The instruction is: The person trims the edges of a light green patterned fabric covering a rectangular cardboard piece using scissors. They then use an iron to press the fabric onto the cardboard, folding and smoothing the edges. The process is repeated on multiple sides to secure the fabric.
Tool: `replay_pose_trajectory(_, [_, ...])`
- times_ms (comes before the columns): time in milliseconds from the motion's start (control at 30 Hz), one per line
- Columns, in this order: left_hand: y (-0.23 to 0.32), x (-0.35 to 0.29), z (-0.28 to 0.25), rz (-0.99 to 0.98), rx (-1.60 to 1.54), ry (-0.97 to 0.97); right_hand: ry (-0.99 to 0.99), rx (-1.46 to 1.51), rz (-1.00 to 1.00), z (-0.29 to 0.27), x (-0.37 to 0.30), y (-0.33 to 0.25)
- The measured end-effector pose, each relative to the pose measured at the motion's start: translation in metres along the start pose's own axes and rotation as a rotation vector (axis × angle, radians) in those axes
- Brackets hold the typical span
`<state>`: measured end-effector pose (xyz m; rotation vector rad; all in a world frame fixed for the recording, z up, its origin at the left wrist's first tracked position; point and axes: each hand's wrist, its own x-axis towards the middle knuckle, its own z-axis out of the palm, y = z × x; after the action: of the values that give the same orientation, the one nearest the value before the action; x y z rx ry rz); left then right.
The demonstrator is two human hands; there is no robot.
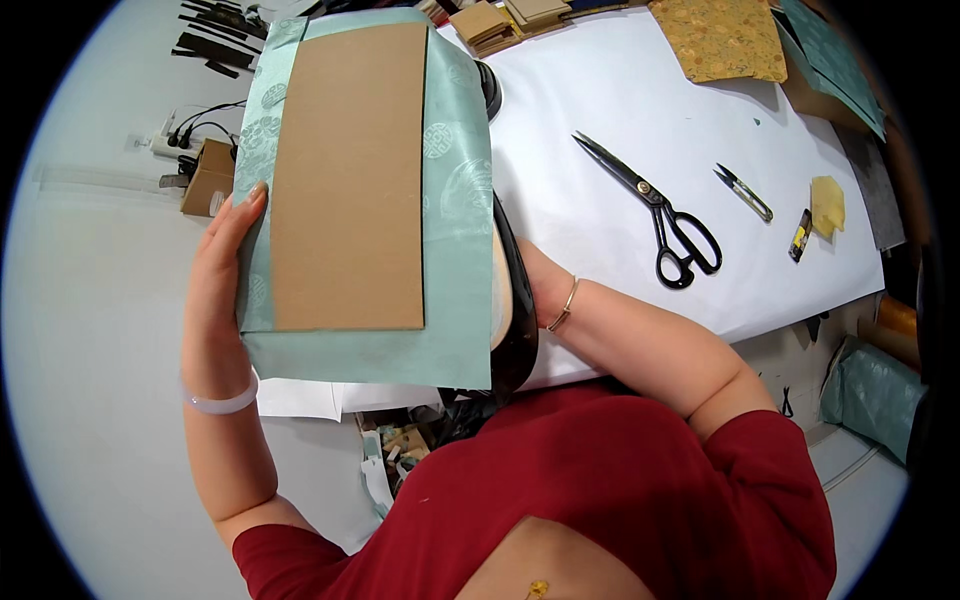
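A tan cardboard panel (350, 180) lies flat against a larger piece of pale green patterned fabric (458, 290), raised in front of me at the left side of the table. My left hand (228, 235) grips its left edge, fingertips at the fabric's border. On the right, my right hand (540, 280) is beside a glossy dark object with a curved rim (520, 330) and a cream-coloured inner part. The fabric partly covers that object, so its kind is unclear. My right fingers are hidden behind it.
Large black-handled scissors (655, 205), thread snips (743, 192), a small yellow-and-black tool (800, 237) and a yellowish scrap (827, 207) lie on the white table (620, 320). Farther back are cardboard pieces (490, 28) and a gold patterned sheet (720, 40). A power strip (172, 147) sits left.
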<state>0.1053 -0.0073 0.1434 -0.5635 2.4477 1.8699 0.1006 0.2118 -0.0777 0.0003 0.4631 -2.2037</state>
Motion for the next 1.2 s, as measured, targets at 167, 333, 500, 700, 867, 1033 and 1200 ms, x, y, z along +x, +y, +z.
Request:
replay_pose_trajectory(167, [0.007,-0.004,0.004,0.06,0.097,0.124,0.087,-0.056,-0.082,0.01,-0.006,-0.005])
replay_pose_trajectory(333, [0.027,-0.017,0.012,0.149,0.194,0.118,0.175,-0.034,-0.142,0.002,-0.001,-0.003])
replay_pose_trajectory(500, [0.034,-0.024,0.016,0.219,0.256,0.069,0.261,-0.063,-0.204,-0.006,0.007,0.003])
replay_pose_trajectory(700, [0.039,-0.034,0.021,0.256,0.331,0.055,0.279,-0.087,-0.269,-0.01,0.01,0.008])
replay_pose_trajectory(867, [0.033,-0.034,0.026,0.297,0.323,0.037,0.33,-0.111,-0.285,-0.009,0.008,0.005])
replay_pose_trajectory(1033, [0.033,-0.026,0.02,0.223,0.279,-0.019,0.223,-0.066,-0.247,-0.019,0.013,0.005])
replay_pose_trajectory(1200, [0.016,-0.015,0.001,0.175,0.14,-0.078,0.066,-0.027,-0.115,0.008,-0.008,-0.006])
